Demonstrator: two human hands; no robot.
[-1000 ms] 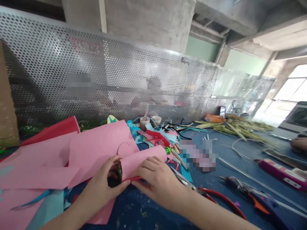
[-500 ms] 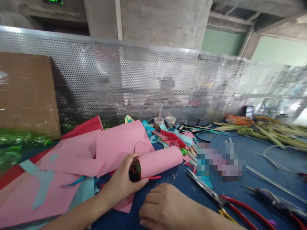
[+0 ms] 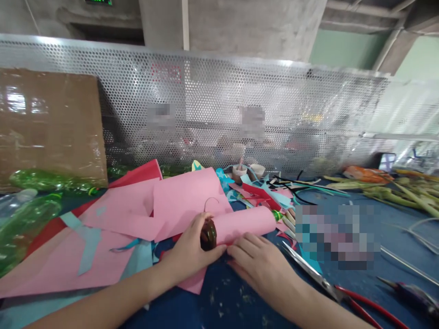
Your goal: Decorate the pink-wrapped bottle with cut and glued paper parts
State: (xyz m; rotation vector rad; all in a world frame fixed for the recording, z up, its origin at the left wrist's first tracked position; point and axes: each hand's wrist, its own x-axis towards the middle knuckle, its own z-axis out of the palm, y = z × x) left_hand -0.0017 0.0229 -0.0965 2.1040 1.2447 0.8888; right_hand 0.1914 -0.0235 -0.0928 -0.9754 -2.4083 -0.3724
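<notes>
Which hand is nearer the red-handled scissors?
Right. The right hand is left of the scissors, at the pink-wrapped bottle; the left hand is farther off, around the bottle's base.

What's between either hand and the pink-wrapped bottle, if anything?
Nothing visible. The left hand grips the base end of the pink-wrapped bottle; the right hand's fingers are at its near side. Scissors lie off to the right.

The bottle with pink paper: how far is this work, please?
Looks done: pink paper surrounds most of the bottle. In hand: the left hand holds its dark end; the right hand touches the paper's near side. Left: both ends show uncovered, including the green neck; any fastening, I cannot tell.
</notes>
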